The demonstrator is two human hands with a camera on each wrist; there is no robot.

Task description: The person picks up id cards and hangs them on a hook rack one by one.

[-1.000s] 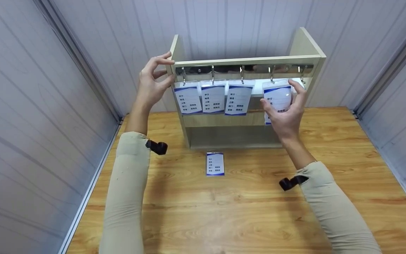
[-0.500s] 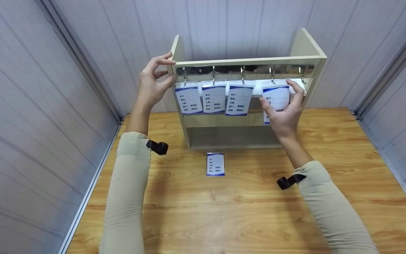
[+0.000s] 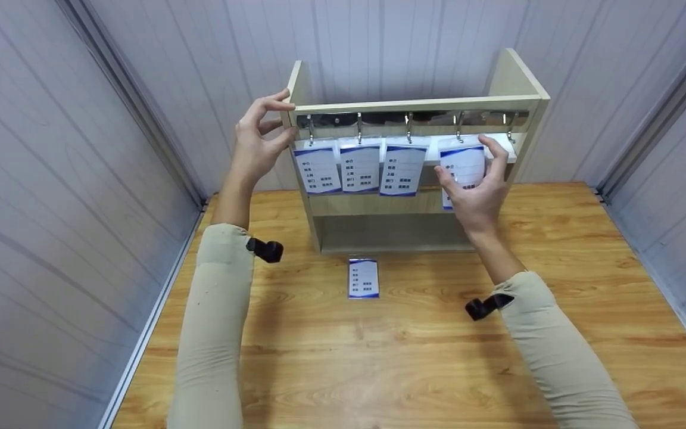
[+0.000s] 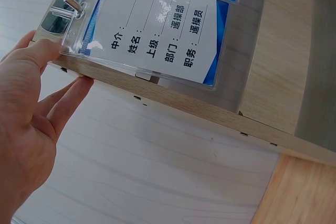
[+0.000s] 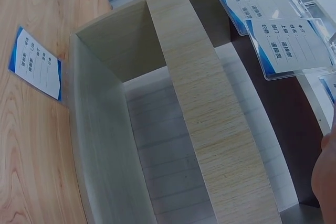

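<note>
Clear plastic badge holder with blue-edged card (image 3: 465, 168): pinched by right hand (image 3: 479, 193), under fourth hook.
Left hand (image 3: 258, 143): fingers curled on pale wooden rack (image 3: 414, 104) (top-left corner).

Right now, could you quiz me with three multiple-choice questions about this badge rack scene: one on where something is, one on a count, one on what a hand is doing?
1. Where does the loose badge lie?
A. On the wooden table, in front of the rack
B. On top of the rack
C. In the left hand

2. How many badges hang untouched on hooks left of the right hand's badge?
A. One
B. Three
C. Five

3. What is the right hand doing?
A. Resting flat on the table
B. Holding a badge up at a hook
C. Gripping the rack's side

Answers: 1 A, it lies flat below the rack. 2 B, three hang side by side. 3 B, thumb and fingers pinch it; the left hand steadies the rack's corner.
</note>
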